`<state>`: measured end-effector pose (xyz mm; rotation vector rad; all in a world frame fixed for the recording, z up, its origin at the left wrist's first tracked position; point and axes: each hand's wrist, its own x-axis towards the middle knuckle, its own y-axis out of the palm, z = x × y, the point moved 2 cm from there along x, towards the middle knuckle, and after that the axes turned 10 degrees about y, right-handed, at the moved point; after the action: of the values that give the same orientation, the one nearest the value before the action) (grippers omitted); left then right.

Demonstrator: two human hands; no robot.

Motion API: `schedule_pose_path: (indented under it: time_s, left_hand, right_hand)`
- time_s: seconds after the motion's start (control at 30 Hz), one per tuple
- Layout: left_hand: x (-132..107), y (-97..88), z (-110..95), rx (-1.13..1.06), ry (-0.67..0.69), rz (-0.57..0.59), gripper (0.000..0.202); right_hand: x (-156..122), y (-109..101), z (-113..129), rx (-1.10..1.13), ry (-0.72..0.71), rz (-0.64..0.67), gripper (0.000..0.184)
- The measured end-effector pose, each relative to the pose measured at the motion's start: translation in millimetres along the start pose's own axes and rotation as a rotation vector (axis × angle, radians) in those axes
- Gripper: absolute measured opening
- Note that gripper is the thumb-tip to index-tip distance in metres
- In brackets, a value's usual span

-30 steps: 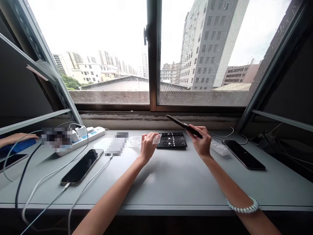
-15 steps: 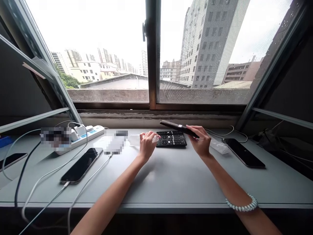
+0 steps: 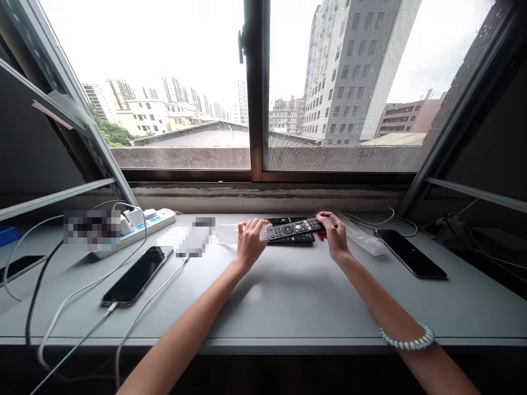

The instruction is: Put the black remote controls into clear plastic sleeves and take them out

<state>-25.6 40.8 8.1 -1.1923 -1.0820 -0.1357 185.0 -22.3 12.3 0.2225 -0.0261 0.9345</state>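
My right hand (image 3: 334, 236) grips the right end of a black remote control (image 3: 294, 228), its button side now facing up toward me. At the remote's left end, my left hand (image 3: 250, 241) is closed on a clear plastic bag (image 3: 228, 235), which trails out to the left behind the fingers. Plastic shows around or against the remote's left tip; I cannot tell how far the tip is inside. Beneath the held remote, more black remote controls (image 3: 302, 240) lie on the desk, partly covered by it.
Another clear plastic bag (image 3: 366, 241) lies right of my right hand, beside a dark phone (image 3: 411, 255). On the left are a plugged-in phone (image 3: 138, 276), a white power strip (image 3: 158, 222) and looping cables (image 3: 88, 285). A window stands behind the grey desk (image 3: 296, 312).
The remote has turned from edge-on to buttons up and come down leftward, its left end reaching the bag at my left hand. My right hand has shifted slightly left.
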Motion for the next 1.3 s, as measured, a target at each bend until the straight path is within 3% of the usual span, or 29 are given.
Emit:
schedule_pose_path:
  time_s: [0.27,0.37,0.47,0.67,0.77,0.9,1.07,1.17,1.3]
  left_hand:
    - [-3.9,10.5,-8.4,-0.011,0.12,0.167,0.021]
    - [-3.4,10.8,-11.2,0.005,0.119,0.184,0.024]
    - [-1.7,9.4,-12.5,0.019,0.117,0.189,0.022]
    - [-0.6,4.1,-14.9,0.039,0.131,0.172,0.013]
    - [-2.0,-0.6,-20.3,0.039,0.194,0.128,0.012]
    - [-2.0,-7.9,-27.2,0.032,0.236,0.042,0.02]
    - [-1.1,-10.4,-28.5,0.042,0.309,0.027,0.045]
    - [0.4,-10.1,-26.1,0.048,0.337,0.048,0.052]
    - [5.1,-12.3,-19.0,0.038,0.243,0.054,0.057]
  right_hand:
    - [-12.9,-1.3,11.3,-0.425,-0.362,-0.179,0.025]
    - [-17.0,-0.4,14.4,-0.502,-0.374,-0.181,0.028]
    - [-20.5,4.7,14.1,-0.519,-0.283,0.0,0.035]
    - [-34.8,27.4,-2.2,-0.347,-0.01,0.614,0.054]
    - [-40.5,37.7,-12.0,-0.312,0.031,0.723,0.052]
    - [-40.0,41.3,-15.8,-0.253,0.03,0.671,0.053]
    - [-39.5,38.5,-8.9,-0.307,0.075,0.691,0.049]
    - [-35.0,34.5,-4.2,-0.284,0.024,0.591,0.046]
    - [-19.9,22.9,-1.1,-0.141,0.011,0.403,0.044]
